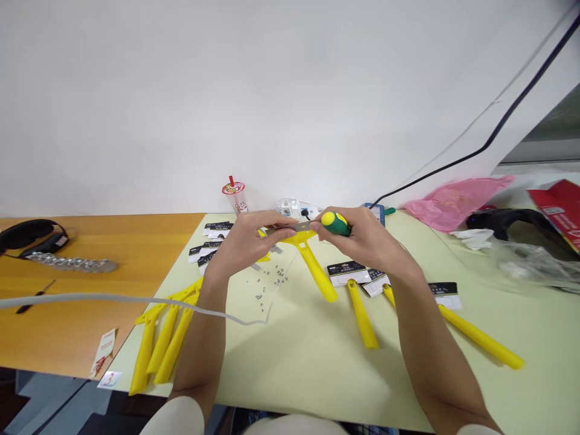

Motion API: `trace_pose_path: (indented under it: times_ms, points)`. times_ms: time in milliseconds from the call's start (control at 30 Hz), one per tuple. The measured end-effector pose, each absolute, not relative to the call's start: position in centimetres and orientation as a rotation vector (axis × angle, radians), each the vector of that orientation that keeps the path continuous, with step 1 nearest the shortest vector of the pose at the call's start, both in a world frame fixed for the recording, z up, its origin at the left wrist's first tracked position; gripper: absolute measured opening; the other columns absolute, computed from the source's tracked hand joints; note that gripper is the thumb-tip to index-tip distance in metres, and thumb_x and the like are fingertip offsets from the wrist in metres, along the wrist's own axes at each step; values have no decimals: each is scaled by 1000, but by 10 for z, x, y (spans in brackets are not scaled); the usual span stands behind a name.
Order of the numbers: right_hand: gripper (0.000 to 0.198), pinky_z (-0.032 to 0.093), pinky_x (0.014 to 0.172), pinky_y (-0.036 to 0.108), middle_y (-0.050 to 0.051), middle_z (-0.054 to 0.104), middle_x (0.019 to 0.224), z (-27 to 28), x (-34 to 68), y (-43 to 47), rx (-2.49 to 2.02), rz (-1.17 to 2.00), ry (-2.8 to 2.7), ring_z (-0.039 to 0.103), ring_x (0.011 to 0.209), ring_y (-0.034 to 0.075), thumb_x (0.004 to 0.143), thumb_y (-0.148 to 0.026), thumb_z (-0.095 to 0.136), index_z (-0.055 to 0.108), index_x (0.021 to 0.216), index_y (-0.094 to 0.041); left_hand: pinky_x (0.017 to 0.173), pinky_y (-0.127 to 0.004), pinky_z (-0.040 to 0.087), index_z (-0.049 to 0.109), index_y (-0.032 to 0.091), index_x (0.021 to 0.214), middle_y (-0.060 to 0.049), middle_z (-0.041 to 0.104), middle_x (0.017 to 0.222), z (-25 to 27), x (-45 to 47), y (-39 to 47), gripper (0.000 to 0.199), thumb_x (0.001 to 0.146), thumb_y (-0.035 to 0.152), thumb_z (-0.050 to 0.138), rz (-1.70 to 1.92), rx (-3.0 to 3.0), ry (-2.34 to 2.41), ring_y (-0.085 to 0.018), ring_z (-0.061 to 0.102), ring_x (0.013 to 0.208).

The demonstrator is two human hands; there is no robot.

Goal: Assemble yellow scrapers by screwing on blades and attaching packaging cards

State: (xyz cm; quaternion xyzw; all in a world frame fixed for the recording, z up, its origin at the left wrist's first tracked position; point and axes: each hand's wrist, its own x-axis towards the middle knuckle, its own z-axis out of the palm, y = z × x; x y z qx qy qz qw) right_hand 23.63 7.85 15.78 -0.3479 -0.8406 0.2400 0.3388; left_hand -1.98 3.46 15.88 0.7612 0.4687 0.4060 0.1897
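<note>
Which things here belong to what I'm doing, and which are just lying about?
Likely the job's: held yellow tool, metal strip, green-and-yellow handle, small metal parts, other yellow tools, black-and-white cards.

Likely lying about: red-strawed cup, pink bag, red box.

Makeshift workshop, seemingly: table [294, 368] against wall [290, 90], loose metal bits [259, 296], yellow handles [319, 275], packaging cards [347, 272] (drink cup [238, 198] too).
</note>
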Motion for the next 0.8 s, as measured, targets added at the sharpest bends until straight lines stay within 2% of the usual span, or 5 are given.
trace_pose_path:
  times_ms: [133,233,333,500,800]
  points:
    - [37,42,65,33,3,70,77,163,249,77,-942,488,-2053,57,70,19,104,-56,64,75,93,-22,91,-34,59,79,28,133,-7,82,119,158,-49,48,46,98,57,75,1038,2024,1369,-23,77,103]
    - [38,47,67,35,5,73,82,168,265,77,-986,359,-1878,63,74,22,102,-59,67,75,95,-23,95,-35,59,78,22,123,-10,82,116,131,-91,78,48,97,63,71,889,1927,1513,-25,77,105]
    - [35,49,68,35,5,73,82,169,279,79,-1008,237,-1761,64,76,22,101,-57,70,75,94,-24,94,-40,59,77,17,109,-15,82,110,84,-126,114,53,84,64,79,708,1846,1698,-30,76,106]
    - [32,44,63,34,4,70,78,167,291,83,-1052,199,-1739,62,73,21,99,-54,73,75,91,-24,101,-46,57,77,17,98,-17,81,114,24,-136,149,43,75,54,80,578,1862,1709,-34,73,109]
    - [38,33,57,34,0,57,65,171,289,87,-1141,273,-1939,48,60,17,101,-59,68,71,86,-25,107,-49,54,79,21,95,-15,77,114,-6,-125,168,37,68,46,82,505,1938,1664,-36,68,112]
